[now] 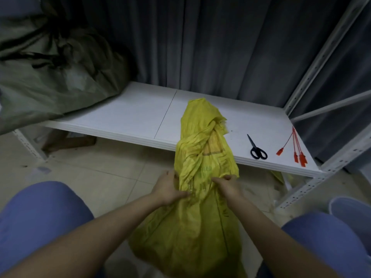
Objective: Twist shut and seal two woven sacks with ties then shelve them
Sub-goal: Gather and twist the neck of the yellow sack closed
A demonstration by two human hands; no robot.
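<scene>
yellow sack near, between your knees, top draped over shelf edge | left hand, right hand each clutch its neck, likely to bunch it for twisting | red ties staged right, in reach

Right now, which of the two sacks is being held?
The yellow sack: the left hand and right hand both grip its neck. The grey-green sack lies untouched on the shelf at left.
</scene>
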